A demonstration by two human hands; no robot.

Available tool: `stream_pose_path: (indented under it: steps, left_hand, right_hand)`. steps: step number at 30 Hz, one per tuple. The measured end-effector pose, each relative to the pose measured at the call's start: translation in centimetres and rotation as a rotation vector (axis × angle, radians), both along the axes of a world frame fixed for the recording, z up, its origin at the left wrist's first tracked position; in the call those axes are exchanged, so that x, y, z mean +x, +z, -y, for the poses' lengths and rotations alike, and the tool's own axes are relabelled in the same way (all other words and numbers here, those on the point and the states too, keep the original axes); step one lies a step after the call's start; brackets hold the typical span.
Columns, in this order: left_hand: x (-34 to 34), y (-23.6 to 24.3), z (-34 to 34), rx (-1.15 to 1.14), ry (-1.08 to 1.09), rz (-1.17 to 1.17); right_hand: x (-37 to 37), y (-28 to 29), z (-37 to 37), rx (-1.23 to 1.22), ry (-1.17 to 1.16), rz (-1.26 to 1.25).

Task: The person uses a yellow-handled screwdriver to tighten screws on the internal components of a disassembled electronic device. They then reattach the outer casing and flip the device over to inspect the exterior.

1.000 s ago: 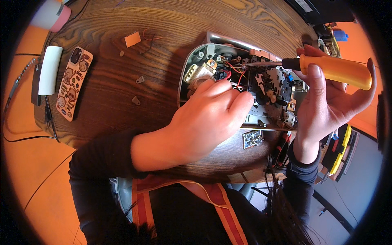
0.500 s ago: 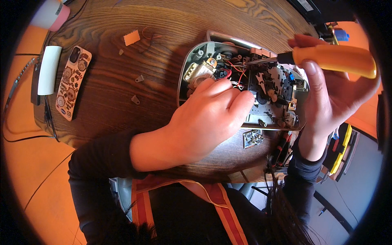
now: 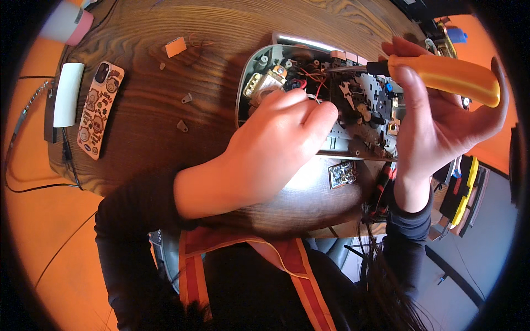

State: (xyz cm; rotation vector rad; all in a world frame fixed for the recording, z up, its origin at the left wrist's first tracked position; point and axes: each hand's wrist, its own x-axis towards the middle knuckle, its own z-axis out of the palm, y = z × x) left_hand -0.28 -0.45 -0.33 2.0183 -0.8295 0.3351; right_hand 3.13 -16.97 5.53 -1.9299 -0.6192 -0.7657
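"What is hidden from you?"
"My left hand (image 3: 268, 144) hides its fingertips and part of the opened device (image 3: 351, 127)."
"And your screwdriver (image 3: 436, 73)?"
"What its tip touches is too small to tell."

1. No word or number can be read for certain
2. Phone (image 3: 100, 110): among the dark drawings on its pale case, small marks near the right edge look like lettering, but they are too small to make out
3. Same phone: 1 small dark blue oval mark stands near the lower end of the case, and whatever is inside it is too small to read
4. Black object (image 3: 444, 6) at upper right: 1 pale label (image 3: 409, 1), cut by the top edge and unreadable
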Motion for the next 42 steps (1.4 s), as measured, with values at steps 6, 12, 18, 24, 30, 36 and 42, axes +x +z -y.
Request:
stream_pose_path:
  steps: [6, 12, 18, 24, 30, 36, 42]
  left_hand:
    - [0.1, 0.6, -0.1, 0.067, -0.007, -0.110]
    - [0.2, 0.9, 0.0, 0.104, 0.000, -0.141]
    - [0.1, 1.2, 0.3, 0.090, 0.038, -0.213]
    - [0.2, 1.4, 0.0, 0.100, 0.039, -0.225]
    - [0.2, 1.5, -0.2, 0.111, 0.053, -0.206]
    - [-0.3, 1.9, -0.2, 0.233, 0.095, -0.145]
    - [-0.9, 1.6, -0.4, 0.005, 0.139, 0.136]
  right_hand:
    - [-1.5, 3.2, 6.9, 0.272, -0.098, 0.052]
    - [-4.6, 2.0, 9.2, 0.254, -0.023, -0.055]
    - [-6.8, 1.1, 8.8, 0.284, -0.181, -0.008]
    - [-10.7, -0.9, 10.9, 0.517, -0.127, -0.022]
    - [-12.5, -1.9, 12.3, 0.398, -0.457, -0.078]
    - [-13.5, -2.3, 11.8, 0.545, -0.292, -0.054]
    - [-15.5, -3.7, 12.1, 0.489, -0.488, -0.080]
